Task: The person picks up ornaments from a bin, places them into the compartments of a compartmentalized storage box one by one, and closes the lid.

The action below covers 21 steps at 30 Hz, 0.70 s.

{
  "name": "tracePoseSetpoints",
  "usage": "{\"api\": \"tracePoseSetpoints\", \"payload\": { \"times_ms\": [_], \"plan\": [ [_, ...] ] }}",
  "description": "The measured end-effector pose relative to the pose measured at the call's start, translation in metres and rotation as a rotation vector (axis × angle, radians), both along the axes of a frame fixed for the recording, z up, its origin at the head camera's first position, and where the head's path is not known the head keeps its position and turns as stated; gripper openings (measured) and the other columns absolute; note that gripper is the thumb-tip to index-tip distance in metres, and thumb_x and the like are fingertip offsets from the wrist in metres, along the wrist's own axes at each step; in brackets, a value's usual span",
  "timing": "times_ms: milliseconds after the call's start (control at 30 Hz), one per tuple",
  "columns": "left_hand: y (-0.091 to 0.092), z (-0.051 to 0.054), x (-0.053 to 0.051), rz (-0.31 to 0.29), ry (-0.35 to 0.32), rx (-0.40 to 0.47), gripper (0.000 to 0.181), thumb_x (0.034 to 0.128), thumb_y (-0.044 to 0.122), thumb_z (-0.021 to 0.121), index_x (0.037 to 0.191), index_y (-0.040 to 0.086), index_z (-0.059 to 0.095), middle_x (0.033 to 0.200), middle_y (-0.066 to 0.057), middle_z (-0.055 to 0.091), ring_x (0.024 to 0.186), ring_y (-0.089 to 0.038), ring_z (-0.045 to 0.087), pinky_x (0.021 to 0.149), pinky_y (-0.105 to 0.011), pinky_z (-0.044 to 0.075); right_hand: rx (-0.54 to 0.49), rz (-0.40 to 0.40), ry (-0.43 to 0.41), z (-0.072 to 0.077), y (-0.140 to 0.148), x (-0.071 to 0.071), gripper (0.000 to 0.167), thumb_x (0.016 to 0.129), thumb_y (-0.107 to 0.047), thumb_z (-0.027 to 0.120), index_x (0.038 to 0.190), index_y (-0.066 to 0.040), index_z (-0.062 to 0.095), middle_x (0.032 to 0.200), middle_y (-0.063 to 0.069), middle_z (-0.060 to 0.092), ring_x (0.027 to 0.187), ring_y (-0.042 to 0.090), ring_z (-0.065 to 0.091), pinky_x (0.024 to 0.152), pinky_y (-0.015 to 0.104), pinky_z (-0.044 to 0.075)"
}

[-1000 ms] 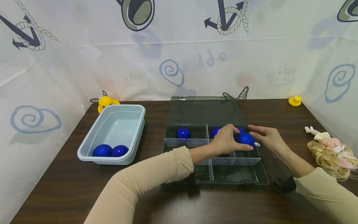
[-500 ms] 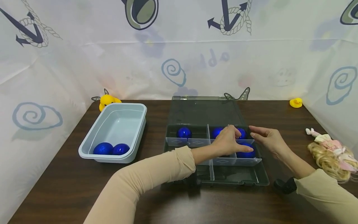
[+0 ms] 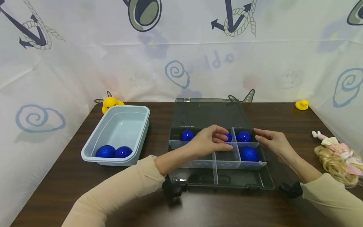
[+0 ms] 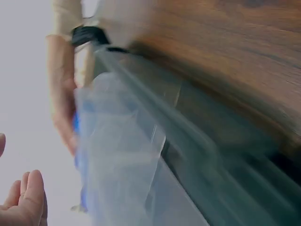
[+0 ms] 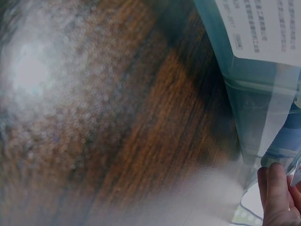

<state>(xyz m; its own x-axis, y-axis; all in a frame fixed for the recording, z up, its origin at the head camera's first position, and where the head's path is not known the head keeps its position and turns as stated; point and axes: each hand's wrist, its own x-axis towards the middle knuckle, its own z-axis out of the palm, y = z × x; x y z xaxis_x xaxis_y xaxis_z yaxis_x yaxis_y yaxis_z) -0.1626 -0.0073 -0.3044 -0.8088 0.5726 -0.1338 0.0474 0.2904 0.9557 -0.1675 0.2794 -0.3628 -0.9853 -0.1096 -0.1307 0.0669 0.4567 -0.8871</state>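
My left hand (image 3: 211, 141) hovers over the middle of a dark clear divided box (image 3: 187, 178), fingers loosely bent, nothing between them. A glittery blue Christmas ball (image 3: 249, 154) lies in a right-hand compartment of the middle row. Behind it, a shiny blue ball (image 3: 244, 136) fills the far right compartment. The left fingers partly hide another ball (image 3: 228, 136), and one more ball (image 3: 187, 135) sits at the back left. By the box's right side my right hand (image 3: 274, 142) has its fingertips at the wall, extended and without a ball.
At left stands a light blue tub (image 3: 133, 126) with a glittery ball (image 3: 105, 151) and a shiny ball (image 3: 123, 152). A yellow toy (image 3: 110, 103) is behind it. A small rubber duck (image 3: 302, 105) and a blond doll (image 3: 337, 154) lie at right.
The glittery ball went from my left hand down into the middle-row compartment at right. My left hand then drew away to the left. The right hand stayed by the box's right side.
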Motion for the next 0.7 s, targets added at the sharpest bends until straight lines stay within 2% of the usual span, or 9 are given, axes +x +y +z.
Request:
{"api": "tracePoseSetpoints", "payload": {
  "times_ms": [67,167,300,433,533,633,700],
  "plan": [
    [-0.022,0.004,0.001,-0.002,-0.005,0.043,0.049,0.0850,0.013,0.070,0.129,0.004,0.049,0.120,-0.014,0.057,0.102,-0.017,0.059,0.088,-0.028,0.052,-0.003,0.000,0.001,-0.001,0.000,0.000,0.052,0.098,-0.022,0.051,0.140,0.005,0.038,0.142,0.028,0.037,0.110,0.001,0.057,0.086,0.023,0.046],
    [-0.057,0.009,0.000,0.032,0.009,0.068,0.047,0.0871,0.010,0.067,0.130,0.003,0.048,0.122,-0.015,0.056,0.106,-0.021,0.059,0.089,-0.030,0.051,0.000,0.000,-0.004,-0.001,0.000,0.000,0.052,0.098,-0.023,0.051,0.140,0.005,0.038,0.142,0.027,0.037,0.112,0.001,0.056,0.086,0.022,0.046],
    [-0.108,0.014,-0.003,0.132,0.056,0.024,0.042,0.0884,0.011,0.066,0.127,0.004,0.051,0.123,-0.017,0.057,0.105,-0.022,0.059,0.089,-0.031,0.051,-0.004,0.002,-0.004,0.000,0.000,0.000,0.052,0.098,-0.022,0.051,0.139,0.006,0.038,0.142,0.028,0.037,0.104,-0.008,0.056,0.085,0.020,0.047],
    [-0.161,0.015,-0.006,0.209,0.083,-0.040,0.043,0.0893,0.017,0.065,0.127,0.001,0.051,0.124,-0.014,0.057,0.105,-0.019,0.059,0.090,-0.028,0.050,0.007,0.004,-0.007,0.001,0.000,-0.001,0.052,0.098,-0.022,0.051,0.140,0.005,0.037,0.142,0.028,0.037,0.102,-0.009,0.056,0.086,0.022,0.047],
    [-0.197,0.012,-0.010,0.222,0.069,-0.051,0.046,0.0906,0.017,0.063,0.128,-0.004,0.048,0.122,-0.013,0.057,0.104,-0.014,0.060,0.089,-0.024,0.050,0.015,0.003,-0.010,0.000,0.001,-0.001,0.052,0.098,-0.022,0.051,0.140,0.005,0.037,0.142,0.028,0.037,0.103,-0.006,0.057,0.086,0.023,0.046],
    [-0.229,0.008,-0.013,0.205,0.036,-0.065,0.048,0.0921,0.014,0.061,0.130,-0.008,0.043,0.121,-0.014,0.056,0.103,-0.011,0.060,0.089,-0.023,0.050,0.016,0.003,-0.011,-0.001,0.001,0.000,0.052,0.098,-0.022,0.051,0.140,0.005,0.037,0.142,0.028,0.037,0.103,-0.007,0.057,0.086,0.022,0.047],
    [-0.247,0.005,-0.015,0.194,0.017,-0.108,0.049,0.0927,0.016,0.060,0.131,-0.008,0.042,0.124,-0.018,0.053,0.103,-0.010,0.059,0.090,-0.022,0.049,0.009,0.005,-0.012,-0.001,0.000,0.000,0.052,0.098,-0.022,0.051,0.140,0.005,0.037,0.142,0.029,0.037,0.101,-0.009,0.057,0.085,0.022,0.047]
  ]
}}
